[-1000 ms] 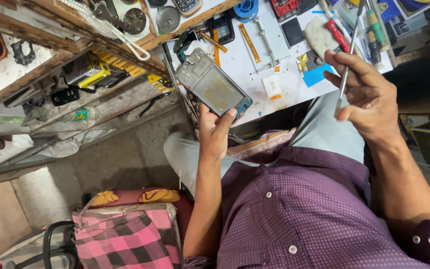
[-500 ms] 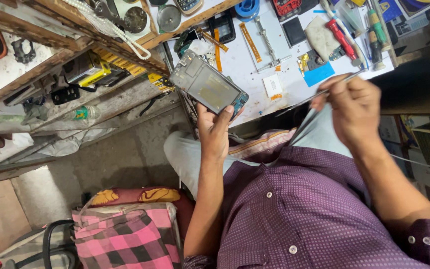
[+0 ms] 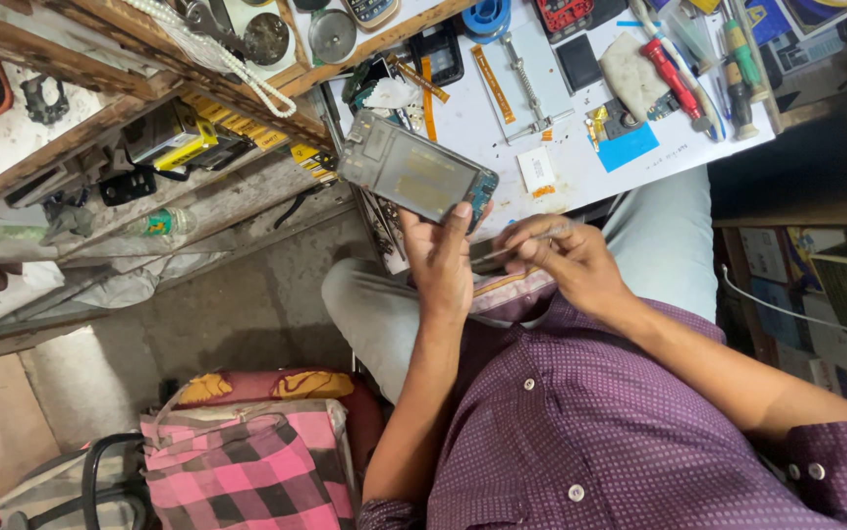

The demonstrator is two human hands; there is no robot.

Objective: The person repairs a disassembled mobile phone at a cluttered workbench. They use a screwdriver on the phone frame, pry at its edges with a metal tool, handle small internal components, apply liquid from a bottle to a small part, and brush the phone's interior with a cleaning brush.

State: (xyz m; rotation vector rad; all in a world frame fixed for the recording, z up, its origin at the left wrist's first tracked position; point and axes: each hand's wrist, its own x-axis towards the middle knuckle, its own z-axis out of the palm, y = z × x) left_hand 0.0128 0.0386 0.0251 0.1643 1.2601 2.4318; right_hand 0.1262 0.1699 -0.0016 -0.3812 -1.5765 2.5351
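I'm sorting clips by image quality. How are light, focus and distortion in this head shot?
Head view: even, soft light on the white bench; the opened phone in the left hand is sharp, without glare; the right hand and its thin tool are slightly motion-blurred; the right edge falls into shadow; shelf edges bow slightly from the wide lens.

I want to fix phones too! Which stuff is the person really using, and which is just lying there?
In use:
opened phone frame in the left hand
thin metal tool in the right hand

Lying about:
red-handled screwdriver
blue card
solder reel
pink checked bag
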